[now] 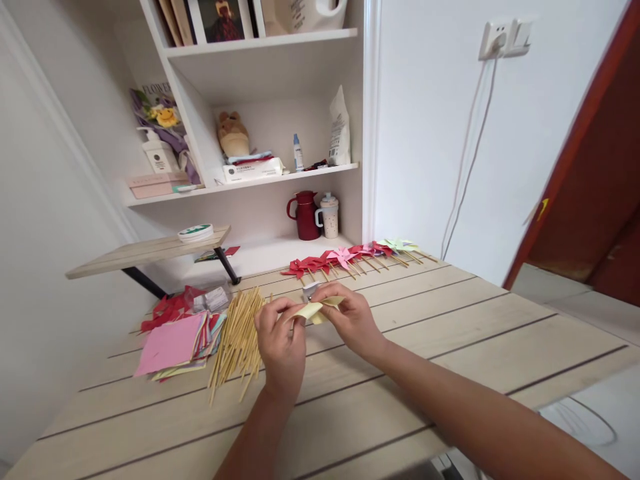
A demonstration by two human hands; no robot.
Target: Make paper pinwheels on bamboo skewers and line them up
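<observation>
Above the middle of the table, a pale yellow paper pinwheel piece [314, 312] is pinched between my two hands. My left hand [283, 337] is closed on its left side, thumb and fingers together. On its right side, my right hand [353, 317] grips the folded paper. Part of the paper is hidden by the fingers. Just behind the hands lies a small clear container [310, 289]. Bamboo sticks [240, 327] lie in a loose heap left of my left hand, and a stack of coloured paper sheets [173, 345] sits farther left, pink on top.
Along the table's back edge lies a row of red, pink and pale green pinwheels [342, 257] on sticks. Red paper pieces [170, 310] and a clear box [217, 299] sit by a small raised shelf [150, 252]. A red jug [306, 217] and a cup [329, 217] stand behind.
</observation>
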